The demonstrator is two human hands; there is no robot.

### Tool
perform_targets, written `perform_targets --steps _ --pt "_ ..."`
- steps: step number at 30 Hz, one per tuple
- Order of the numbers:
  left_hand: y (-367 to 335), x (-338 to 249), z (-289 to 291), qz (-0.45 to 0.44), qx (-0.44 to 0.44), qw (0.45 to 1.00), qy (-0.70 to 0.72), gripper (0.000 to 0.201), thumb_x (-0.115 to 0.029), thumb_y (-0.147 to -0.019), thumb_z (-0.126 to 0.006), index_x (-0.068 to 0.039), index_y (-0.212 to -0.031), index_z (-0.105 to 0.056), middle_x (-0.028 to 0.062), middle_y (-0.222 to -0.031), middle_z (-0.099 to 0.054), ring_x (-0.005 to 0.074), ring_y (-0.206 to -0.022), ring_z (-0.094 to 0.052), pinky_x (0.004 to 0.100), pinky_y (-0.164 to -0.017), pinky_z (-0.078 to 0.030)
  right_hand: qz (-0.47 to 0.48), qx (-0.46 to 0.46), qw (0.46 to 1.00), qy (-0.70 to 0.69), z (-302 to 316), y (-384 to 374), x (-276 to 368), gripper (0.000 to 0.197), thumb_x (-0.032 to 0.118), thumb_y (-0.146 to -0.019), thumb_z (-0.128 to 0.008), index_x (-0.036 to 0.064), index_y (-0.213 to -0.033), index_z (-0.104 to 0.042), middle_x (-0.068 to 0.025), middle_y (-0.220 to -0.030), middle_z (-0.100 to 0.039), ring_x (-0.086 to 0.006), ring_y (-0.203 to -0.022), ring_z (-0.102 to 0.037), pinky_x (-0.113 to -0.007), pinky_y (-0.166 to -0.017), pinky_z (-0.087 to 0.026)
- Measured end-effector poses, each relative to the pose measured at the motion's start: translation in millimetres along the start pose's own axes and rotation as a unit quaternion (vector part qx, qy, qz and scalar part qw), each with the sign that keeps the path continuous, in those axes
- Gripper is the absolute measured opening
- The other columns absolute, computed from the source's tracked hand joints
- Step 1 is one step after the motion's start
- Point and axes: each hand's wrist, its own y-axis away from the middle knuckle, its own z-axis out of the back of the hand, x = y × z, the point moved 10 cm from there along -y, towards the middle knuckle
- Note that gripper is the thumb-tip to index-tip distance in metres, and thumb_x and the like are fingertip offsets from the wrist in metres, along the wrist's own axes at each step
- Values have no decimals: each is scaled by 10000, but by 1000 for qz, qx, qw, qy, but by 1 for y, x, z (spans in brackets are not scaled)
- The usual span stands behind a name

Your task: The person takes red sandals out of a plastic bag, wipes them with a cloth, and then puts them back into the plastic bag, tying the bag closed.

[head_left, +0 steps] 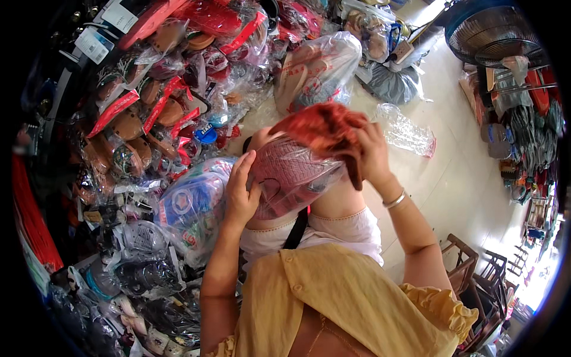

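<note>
Loosely crumpled, the red cloth (324, 130) looks blurred and darkly mottled.

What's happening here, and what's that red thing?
Someone is sitting with a clear plastic bag of dark red things over their legs. Their left hand is at the bag's left side. Their right hand grips a crumpled red piece that looks like cloth, but it's blurry. Lots of plastic-wrapped shoes are piled on the left.
</note>
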Motion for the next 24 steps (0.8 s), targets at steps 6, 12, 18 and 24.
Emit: perform_targets --steps 6,12,18,24 --pt "-15 -13 5 -67 13 993 -94 629 95 -715 -549 -160 -1289 -596 177 -1366 -503 338 -1234 -509 427 -1026 -417 -256 -90 951 -149 30 38 -108 189 89 -865 -580 -11 -1021 -615 -184 -843 -574 -308 -749 -583 -351 -700 -466" --pt "-29 -10 12 -89 -8 995 -43 481 91 -745 -572 -52 -1202 -617 186 -1269 -591 363 -1161 -576 419 -995 -457 -23 -108 991 -81 71 5 2 157 104 -670 -635 20 -766 -544 -171 -866 -549 -403 -1012 -508 -488 -889 -397" --pt "-33 28 2 -15 -37 998 47 319 -10 -856 -628 -31 -1173 -606 163 -1267 -605 273 -1167 -588 352 -987 -450 21 -31 996 -79 0 -15 49 338 185 -699 -687 44 -991 -593 -186 -1118 -555 -387 -1050 -522 -482 -915 -423" --pt "-11 98 14 139 -143 925 323 265 -154 -963 -501 -13 -1173 -580 113 -1195 -621 194 -1093 -596 334 -962 -472 -124 -34 977 -168 42 -8 -11 304 37 -731 -620 29 -1034 -600 -199 -1079 -573 -394 -920 -583 -418 -771 -483"
